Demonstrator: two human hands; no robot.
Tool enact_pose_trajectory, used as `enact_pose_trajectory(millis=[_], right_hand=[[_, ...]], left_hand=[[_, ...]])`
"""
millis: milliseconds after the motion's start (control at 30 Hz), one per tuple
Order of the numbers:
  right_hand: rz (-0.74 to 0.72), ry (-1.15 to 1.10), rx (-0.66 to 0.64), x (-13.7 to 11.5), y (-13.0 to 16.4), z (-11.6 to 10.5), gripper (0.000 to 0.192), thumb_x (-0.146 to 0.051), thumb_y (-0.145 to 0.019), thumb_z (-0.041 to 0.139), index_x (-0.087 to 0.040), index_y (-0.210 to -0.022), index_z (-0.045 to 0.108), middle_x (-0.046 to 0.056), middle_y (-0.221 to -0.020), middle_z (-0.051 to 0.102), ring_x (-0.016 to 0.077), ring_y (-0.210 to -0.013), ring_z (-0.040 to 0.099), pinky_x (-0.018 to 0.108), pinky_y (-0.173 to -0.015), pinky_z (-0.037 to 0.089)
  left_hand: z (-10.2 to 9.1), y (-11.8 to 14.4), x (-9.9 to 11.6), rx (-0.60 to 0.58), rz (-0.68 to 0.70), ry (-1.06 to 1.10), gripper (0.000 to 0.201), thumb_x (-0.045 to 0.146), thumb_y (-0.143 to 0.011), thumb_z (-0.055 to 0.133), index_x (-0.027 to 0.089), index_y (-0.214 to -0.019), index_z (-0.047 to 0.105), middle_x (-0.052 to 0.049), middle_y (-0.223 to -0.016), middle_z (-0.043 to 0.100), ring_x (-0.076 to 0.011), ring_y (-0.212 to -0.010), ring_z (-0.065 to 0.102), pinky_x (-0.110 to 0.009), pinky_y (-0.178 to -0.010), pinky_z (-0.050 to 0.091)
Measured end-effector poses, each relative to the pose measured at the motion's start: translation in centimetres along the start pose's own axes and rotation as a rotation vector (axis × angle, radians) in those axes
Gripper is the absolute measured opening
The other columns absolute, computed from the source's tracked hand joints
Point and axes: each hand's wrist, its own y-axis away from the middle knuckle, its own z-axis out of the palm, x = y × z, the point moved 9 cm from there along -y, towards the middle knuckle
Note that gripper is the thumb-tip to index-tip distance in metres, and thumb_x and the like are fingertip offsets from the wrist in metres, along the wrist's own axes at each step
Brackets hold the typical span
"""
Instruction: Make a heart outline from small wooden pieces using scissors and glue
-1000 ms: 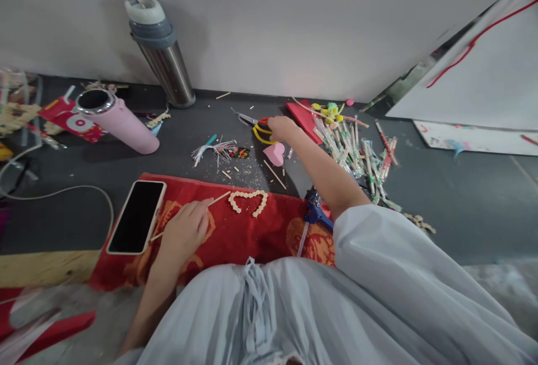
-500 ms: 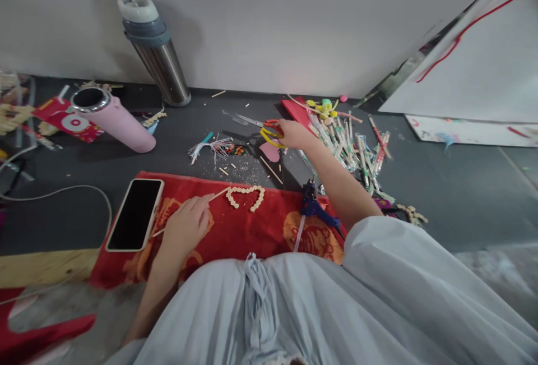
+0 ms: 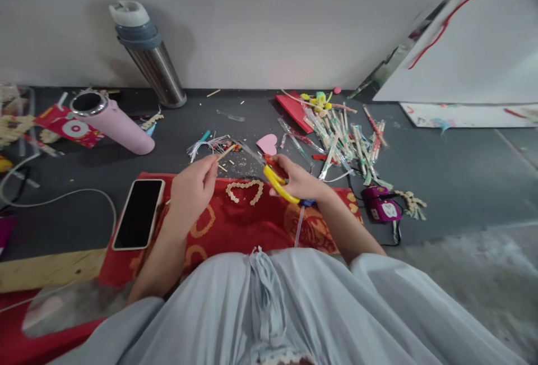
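Note:
My left hand (image 3: 191,188) is raised over the red patterned cloth (image 3: 235,230) and pinches a thin wooden stick (image 3: 225,153) that points up and to the right. My right hand (image 3: 298,180) grips yellow-and-red-handled scissors (image 3: 275,180), whose blades (image 3: 252,155) point toward the stick's tip. Between and just below the two hands, a heart outline of small pale pieces (image 3: 245,190) lies on the cloth. A pink paper heart (image 3: 268,143) rests on the dark floor beyond the scissors.
A phone (image 3: 138,213) lies at the cloth's left end. A pink tumbler (image 3: 111,123) lies on its side, and a steel bottle (image 3: 149,54) leans by the wall. Several wrapped sticks (image 3: 344,141) are heaped at right, near a purple device (image 3: 380,208). White boards (image 3: 462,56) lean at far right.
My right hand lifted the scissors from the floor and brought them back over the cloth. My left hand rose from the cloth with the stick toward the blades.

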Motion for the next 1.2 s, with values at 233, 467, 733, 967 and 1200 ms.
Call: enact_pose_trajectory(millis=[233,467,733,967,1200], right_hand=[[-0.081,-0.253,0.063,-2.1,1.4,2.7,0.085,-0.077,-0.066,0.070,-0.021,-0.121,0.038,-0.001,-0.090,0.050,0.0169,-0.080,0.049,0.033,-0.077,0.046],[-0.090,-0.331,0.120,-3.6,1.8,3.1,0.086,-0.075,-0.067,0.073,-0.022,-0.123,0.037,-0.001,-0.091,0.050,0.0159,-0.079,0.048,0.032,-0.078,0.047],[-0.119,-0.363,0.105,-3.6,2.0,3.6,0.095,-0.082,-0.066,0.068,-0.018,-0.127,0.036,0.008,-0.111,0.054,0.0204,-0.098,0.053,0.035,-0.091,0.047],[-0.136,-0.355,0.098,-3.6,2.1,3.7,0.093,-0.082,-0.069,0.066,-0.018,-0.129,0.035,0.007,-0.111,0.054,0.0191,-0.096,0.053,0.034,-0.090,0.047],[-0.137,-0.362,0.084,-3.0,1.9,4.3,0.088,-0.078,-0.073,0.065,-0.017,-0.129,0.038,0.005,-0.105,0.054,0.0163,-0.089,0.051,0.033,-0.083,0.048]], left_hand=[[-1.4,-2.2,2.6,0.016,0.067,-0.005,0.039,0.031,-0.098,0.036,0.017,-0.118,0.065,-0.005,-0.094,0.074,-0.0167,-0.084,0.068,-0.026,-0.082,0.050],[-1.0,-1.8,3.7,-0.034,0.129,0.002,0.041,0.037,-0.101,0.035,0.018,-0.116,0.067,-0.006,-0.097,0.075,-0.0177,-0.091,0.070,-0.025,-0.085,0.050],[-0.9,-1.4,3.7,-0.059,0.129,0.018,0.042,0.038,-0.101,0.036,0.020,-0.119,0.068,-0.006,-0.095,0.076,-0.0184,-0.089,0.070,-0.025,-0.078,0.049],[-0.8,-1.5,3.6,-0.057,0.137,0.056,0.042,0.040,-0.100,0.037,0.019,-0.117,0.069,-0.006,-0.090,0.075,-0.0177,-0.083,0.069,-0.025,-0.078,0.049],[-0.3,-1.5,3.1,-0.090,0.129,0.057,0.040,0.038,-0.099,0.038,0.019,-0.118,0.068,-0.003,-0.077,0.071,-0.0165,-0.072,0.066,-0.026,-0.075,0.048]])
